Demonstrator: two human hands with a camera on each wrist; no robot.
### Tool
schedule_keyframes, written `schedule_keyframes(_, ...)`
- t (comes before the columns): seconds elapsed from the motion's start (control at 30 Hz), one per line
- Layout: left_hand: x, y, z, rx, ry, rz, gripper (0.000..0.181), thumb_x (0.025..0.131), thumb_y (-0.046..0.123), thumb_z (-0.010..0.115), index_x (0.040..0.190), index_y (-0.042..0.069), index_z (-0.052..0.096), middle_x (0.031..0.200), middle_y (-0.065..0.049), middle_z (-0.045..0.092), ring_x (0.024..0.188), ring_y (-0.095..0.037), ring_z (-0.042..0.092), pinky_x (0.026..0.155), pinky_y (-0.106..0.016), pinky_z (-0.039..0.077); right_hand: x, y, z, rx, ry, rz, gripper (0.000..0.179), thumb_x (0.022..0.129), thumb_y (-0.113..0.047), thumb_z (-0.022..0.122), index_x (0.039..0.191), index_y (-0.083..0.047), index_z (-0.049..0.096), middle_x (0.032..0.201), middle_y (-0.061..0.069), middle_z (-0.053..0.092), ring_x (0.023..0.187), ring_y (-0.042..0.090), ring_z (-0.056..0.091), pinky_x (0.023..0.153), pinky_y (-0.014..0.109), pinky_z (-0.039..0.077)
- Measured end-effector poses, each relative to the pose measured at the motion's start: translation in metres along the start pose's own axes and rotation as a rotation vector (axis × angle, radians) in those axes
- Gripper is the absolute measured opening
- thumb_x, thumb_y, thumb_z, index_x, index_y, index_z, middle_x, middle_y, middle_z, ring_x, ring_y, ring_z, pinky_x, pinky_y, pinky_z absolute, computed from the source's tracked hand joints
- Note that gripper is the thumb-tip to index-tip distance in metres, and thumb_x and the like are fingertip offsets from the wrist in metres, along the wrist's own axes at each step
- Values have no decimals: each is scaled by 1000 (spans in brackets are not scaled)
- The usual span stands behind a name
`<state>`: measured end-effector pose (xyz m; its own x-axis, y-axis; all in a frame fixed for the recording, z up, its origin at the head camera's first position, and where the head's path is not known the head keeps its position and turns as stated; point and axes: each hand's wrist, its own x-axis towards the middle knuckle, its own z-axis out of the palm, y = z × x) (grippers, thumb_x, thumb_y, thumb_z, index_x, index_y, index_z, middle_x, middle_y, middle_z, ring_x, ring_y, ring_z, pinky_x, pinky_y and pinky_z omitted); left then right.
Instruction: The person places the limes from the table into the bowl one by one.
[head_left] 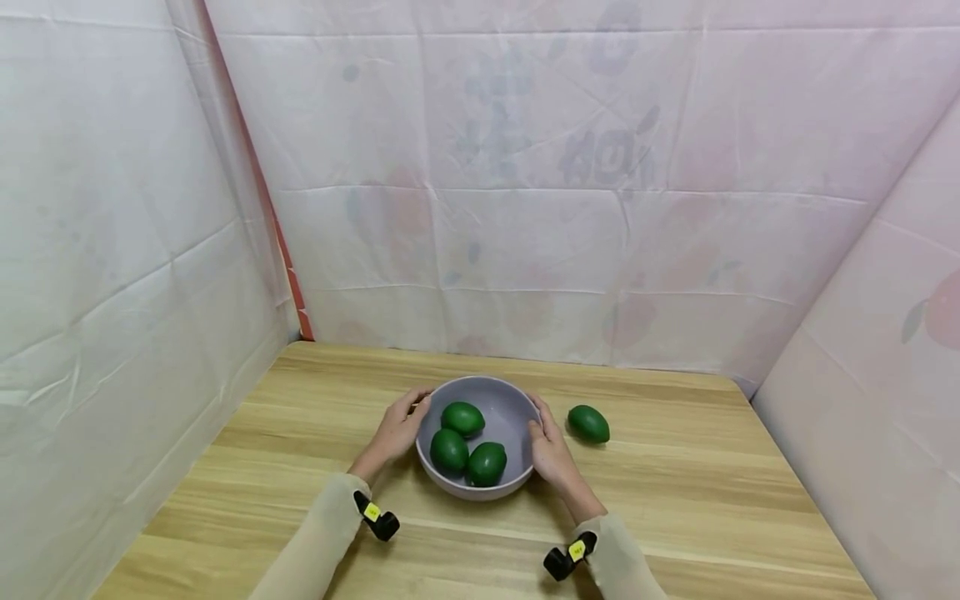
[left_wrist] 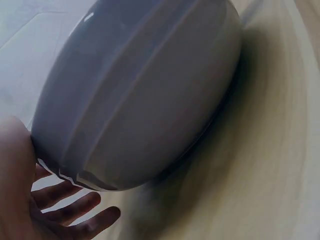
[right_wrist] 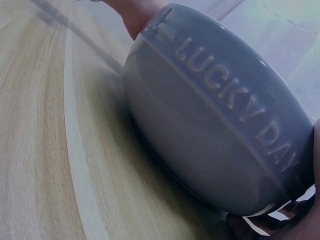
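Note:
A grey-purple bowl (head_left: 517,425) stands upright between both hands, with three dark green limes (head_left: 462,419) grouped at its left and front inside. My left hand (head_left: 399,429) holds the left side, thumb at the rim; in the left wrist view its fingers (left_wrist: 82,207) spread under the bowl's outer wall. On the opposite side, my right hand (head_left: 552,450) grips the rim with the thumb over the edge and fingers around the outside. Raised letters "LUCKY DAY" run along the bowl's wall (right_wrist: 200,120) in the right wrist view. Another lime (head_left: 588,424) lies on the table, right of the right hand.
The wood-grain table (head_left: 720,467) reaches back to a pale printed cloth (head_left: 525,250) hanging behind it. More cloth hangs along the left (head_left: 135,292) and right (head_left: 885,400) sides. Each wrist wears a small black camera (head_left: 384,525).

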<state>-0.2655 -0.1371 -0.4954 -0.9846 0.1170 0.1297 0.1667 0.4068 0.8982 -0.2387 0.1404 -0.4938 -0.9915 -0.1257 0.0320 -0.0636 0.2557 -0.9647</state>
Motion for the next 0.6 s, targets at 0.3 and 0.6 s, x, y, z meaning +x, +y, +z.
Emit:
schedule_keyframes(0.3, -4, -8, 13, -264, -5, -74, 46, 110, 25, 41, 150, 3, 47, 157, -18, 47, 151, -36, 36, 125, -53, 27, 2, 3, 0, -9, 8, -3, 50, 110, -8, 27, 160, -12, 27, 168, 16, 26, 157, 38, 19, 127, 59, 15)
schedule_keyframes(0.6, -7, -9, 13, -271, -34, -52, 49, 111, 26, 37, 154, 2, 40, 162, -18, 39, 155, -37, 28, 126, -55, 22, 2, 4, 0, -8, 5, -2, 50, 110, -8, 26, 160, -11, 26, 168, 16, 26, 157, 39, 18, 126, 59, 14)
